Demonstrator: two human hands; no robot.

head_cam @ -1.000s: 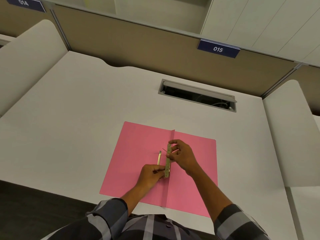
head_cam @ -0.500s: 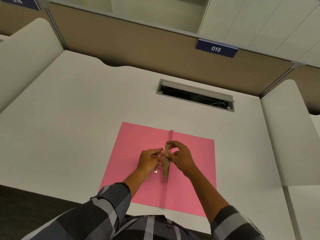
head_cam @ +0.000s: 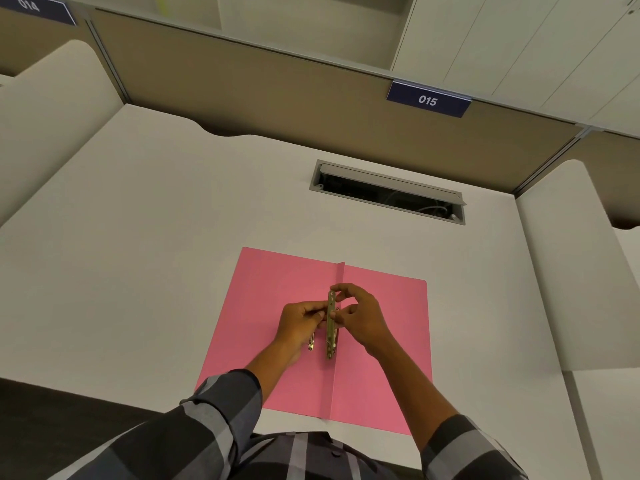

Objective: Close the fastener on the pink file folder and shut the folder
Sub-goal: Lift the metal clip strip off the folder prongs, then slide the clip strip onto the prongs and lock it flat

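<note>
The pink file folder [head_cam: 263, 299] lies open and flat on the white desk, its spine fold running toward me. A brass fastener bar [head_cam: 331, 336] stands along the fold. My right hand [head_cam: 362, 318] pinches the bar's far end between thumb and fingers. My left hand [head_cam: 299, 322] grips the bar's middle from the left. A loose brass prong [head_cam: 311, 342] sticks out from under my left hand; I cannot tell whether that hand holds it too.
The white desk [head_cam: 138, 254] has an open cable slot [head_cam: 389, 195] behind the folder. Curved white dividers [head_cam: 568, 265] stand on both sides, a tan partition with a 015 label [head_cam: 427, 100] at the back. The desk's front edge is near my body.
My left hand has moved up from the bar's near end to its middle, covering most of the loose prong. My right hand stays on the bar's far end.
</note>
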